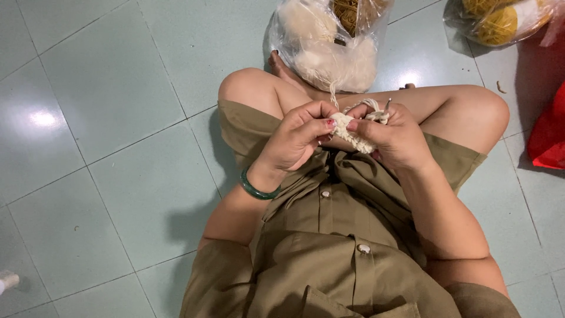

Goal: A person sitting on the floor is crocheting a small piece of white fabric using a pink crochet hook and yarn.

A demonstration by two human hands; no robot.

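I see my left hand's fingers (pixel 318 118) curled narrow and pinched on the near end of a small cream crocheted piece (pixel 353 138), thumb and forefinger pressing it from the left. My right hand's fingers (pixel 368 126) are closed on the same piece from the other side, and they also grip a metal crochet hook (pixel 387 106) whose tip sticks up just above the knuckles, with loops of cream yarn (pixel 365 105) wound about it. The left hand (pixel 297 141) and the right hand (pixel 397 141) nearly touch at the thumbs, with the crocheted piece held between them above my lap, not resting on the floor. A green bangle (pixel 256 189) sits on my left wrist. A strand of yarn runs up from the work to a clear plastic bag (pixel 326 44) of cream yarn lying on the floor just beyond my crossed legs, near the far edge of the floor in view. Under the hands is my olive buttoned garment (pixel 335 247). The floor (pixel 106 118) is pale green tile. A second clear bag with yellow yarn (pixel 500 20) lies at the far right corner, and a red bag (pixel 550 132) lies at the right edge.
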